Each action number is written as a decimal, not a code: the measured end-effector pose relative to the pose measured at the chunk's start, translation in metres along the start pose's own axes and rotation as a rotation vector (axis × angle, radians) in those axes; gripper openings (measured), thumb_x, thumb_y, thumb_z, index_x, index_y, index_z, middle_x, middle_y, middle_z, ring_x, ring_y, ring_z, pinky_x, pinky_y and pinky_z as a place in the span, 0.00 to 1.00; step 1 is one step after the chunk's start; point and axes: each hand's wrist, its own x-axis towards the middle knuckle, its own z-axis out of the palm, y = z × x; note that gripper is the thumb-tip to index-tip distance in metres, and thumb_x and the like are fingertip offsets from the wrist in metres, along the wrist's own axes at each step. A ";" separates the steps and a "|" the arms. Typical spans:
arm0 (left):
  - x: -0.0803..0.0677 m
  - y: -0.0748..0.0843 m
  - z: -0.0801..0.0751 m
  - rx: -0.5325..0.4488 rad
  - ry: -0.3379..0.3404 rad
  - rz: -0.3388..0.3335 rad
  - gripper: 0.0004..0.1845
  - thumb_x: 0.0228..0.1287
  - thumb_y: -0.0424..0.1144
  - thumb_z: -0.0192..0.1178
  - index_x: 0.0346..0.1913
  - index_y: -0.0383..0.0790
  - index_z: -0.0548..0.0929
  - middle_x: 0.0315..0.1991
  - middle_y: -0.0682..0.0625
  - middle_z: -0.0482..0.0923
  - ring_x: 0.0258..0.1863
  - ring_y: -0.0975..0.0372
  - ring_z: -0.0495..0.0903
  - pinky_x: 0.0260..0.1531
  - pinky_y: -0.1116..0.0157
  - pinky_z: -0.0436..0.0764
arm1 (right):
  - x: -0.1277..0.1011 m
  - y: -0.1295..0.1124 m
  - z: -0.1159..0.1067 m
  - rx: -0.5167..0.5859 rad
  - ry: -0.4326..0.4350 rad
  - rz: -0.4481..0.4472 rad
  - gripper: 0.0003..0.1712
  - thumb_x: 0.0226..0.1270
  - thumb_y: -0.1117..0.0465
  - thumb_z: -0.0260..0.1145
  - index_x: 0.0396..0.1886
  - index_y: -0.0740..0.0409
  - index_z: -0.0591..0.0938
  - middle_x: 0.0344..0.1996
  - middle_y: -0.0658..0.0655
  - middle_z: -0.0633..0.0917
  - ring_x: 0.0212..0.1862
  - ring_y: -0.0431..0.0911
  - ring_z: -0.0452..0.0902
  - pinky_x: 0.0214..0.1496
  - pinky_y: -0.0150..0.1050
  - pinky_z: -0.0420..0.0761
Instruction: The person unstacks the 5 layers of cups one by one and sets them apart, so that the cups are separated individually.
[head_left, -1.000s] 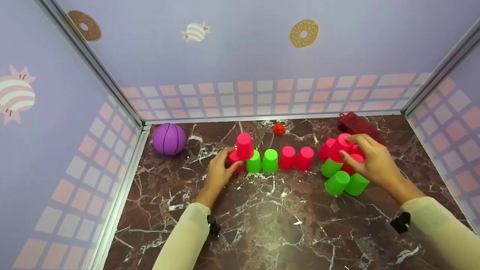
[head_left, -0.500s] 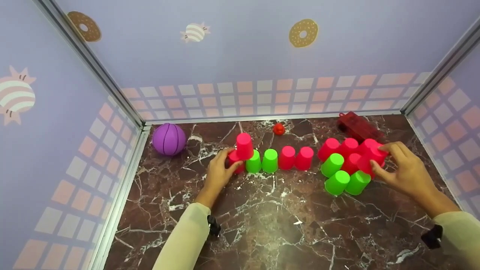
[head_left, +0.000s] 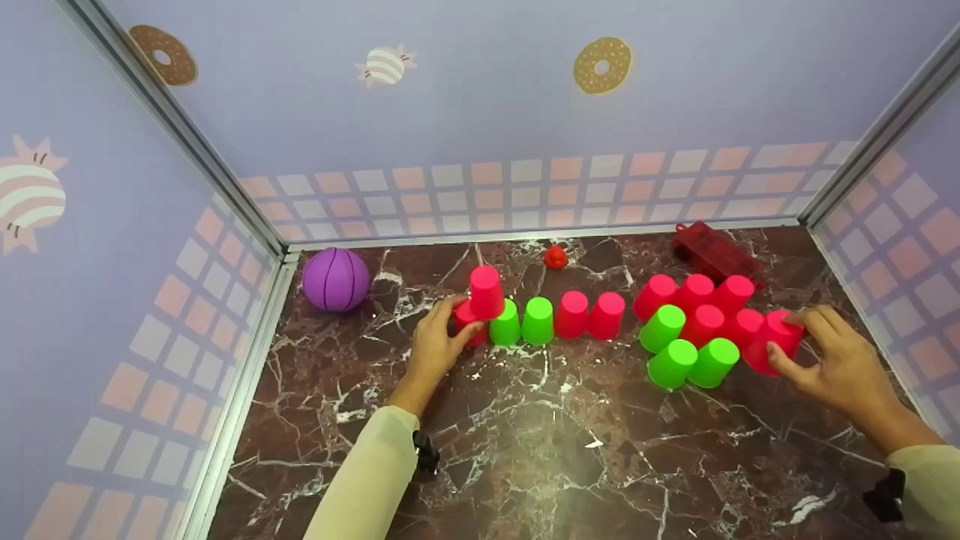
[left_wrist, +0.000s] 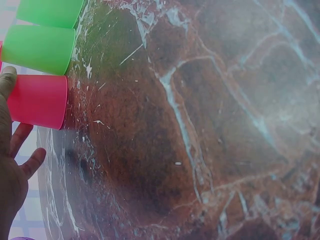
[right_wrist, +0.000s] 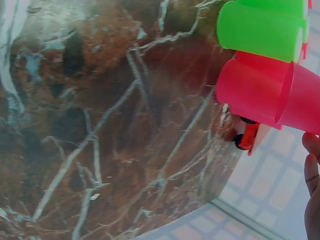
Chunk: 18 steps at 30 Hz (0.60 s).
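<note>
The right hand (head_left: 840, 364) curls its fingers round a pink cup (head_left: 776, 341) at the right end of the loose cup cluster (head_left: 694, 330) on the marble table (head_left: 540, 450), while the left hand (head_left: 435, 349) grips the leftmost pink cup (head_left: 469, 326) of the row, under 1 stacked pink cup (head_left: 486, 291).

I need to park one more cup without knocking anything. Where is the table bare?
The marble table is bare in front, between the sleeves. A gap lies between the cup row and cup cluster. Crowded: around the right hand and left hand.
</note>
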 end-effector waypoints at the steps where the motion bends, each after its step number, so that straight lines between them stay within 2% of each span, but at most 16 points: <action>1: 0.000 0.000 0.000 -0.001 0.000 -0.001 0.31 0.64 0.47 0.81 0.66 0.39 0.85 0.60 0.40 0.90 0.61 0.42 0.90 0.65 0.43 0.86 | -0.002 0.001 0.001 -0.003 -0.010 0.011 0.26 0.52 0.62 0.81 0.50 0.65 0.84 0.43 0.59 0.85 0.41 0.33 0.71 0.41 0.26 0.73; 5: 0.001 0.001 -0.001 -0.002 -0.006 -0.010 0.31 0.65 0.47 0.81 0.66 0.38 0.85 0.61 0.40 0.89 0.62 0.43 0.89 0.67 0.43 0.86 | -0.014 0.003 0.010 0.020 -0.055 0.067 0.28 0.51 0.65 0.84 0.52 0.64 0.83 0.45 0.57 0.85 0.43 0.23 0.68 0.42 0.17 0.73; 8: 0.001 0.001 0.000 -0.004 -0.010 -0.011 0.31 0.65 0.46 0.81 0.66 0.37 0.84 0.61 0.40 0.89 0.62 0.42 0.89 0.67 0.43 0.86 | -0.023 0.006 0.019 0.045 -0.081 0.092 0.29 0.51 0.67 0.85 0.52 0.64 0.82 0.45 0.57 0.85 0.43 0.22 0.71 0.45 0.11 0.73; 11: 0.001 0.001 0.000 -0.006 -0.011 -0.012 0.32 0.64 0.46 0.81 0.66 0.36 0.84 0.61 0.40 0.89 0.63 0.42 0.89 0.68 0.43 0.85 | -0.032 0.008 0.028 0.043 -0.102 0.098 0.30 0.50 0.68 0.87 0.51 0.63 0.82 0.44 0.57 0.84 0.41 0.30 0.77 0.47 0.11 0.73; 14: 0.001 0.000 0.001 -0.006 -0.011 -0.017 0.31 0.65 0.46 0.81 0.66 0.36 0.84 0.62 0.40 0.89 0.63 0.42 0.89 0.68 0.43 0.85 | -0.038 0.008 0.033 0.033 -0.133 0.114 0.30 0.51 0.68 0.87 0.51 0.62 0.80 0.44 0.58 0.83 0.39 0.45 0.83 0.46 0.11 0.72; 18: 0.001 -0.001 0.000 -0.005 -0.005 -0.017 0.31 0.65 0.46 0.81 0.66 0.37 0.85 0.62 0.40 0.89 0.63 0.43 0.89 0.68 0.43 0.85 | -0.039 0.005 0.034 0.038 -0.171 0.137 0.29 0.55 0.68 0.85 0.52 0.64 0.78 0.44 0.59 0.82 0.39 0.59 0.88 0.45 0.11 0.74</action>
